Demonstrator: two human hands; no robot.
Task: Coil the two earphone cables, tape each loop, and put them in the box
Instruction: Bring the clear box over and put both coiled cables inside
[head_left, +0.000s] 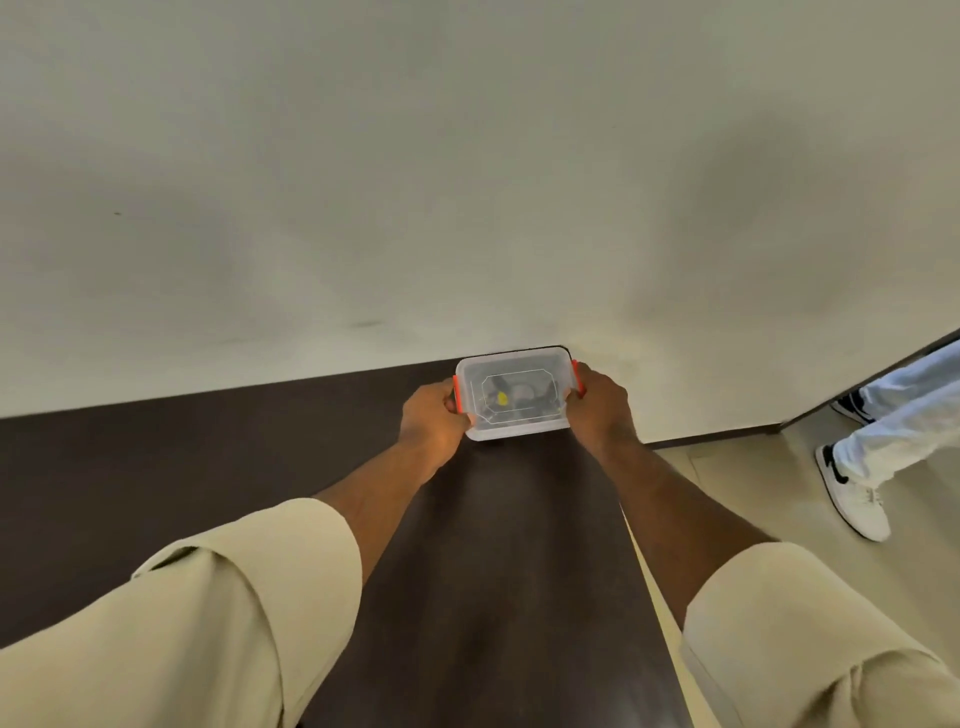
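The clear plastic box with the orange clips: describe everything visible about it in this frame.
The clear plastic box with the orange clips is small, rectangular and round-cornered, translucent with a lid on top bearing an embossed outline. One orange clip sits at each short end. Through the lid show dark coiled cables and a yellow spot; details are blurred. It sits level at the far edge of the dark brown tabletop, against the pale wall. The left hand and right hand each grip one end at the clips.
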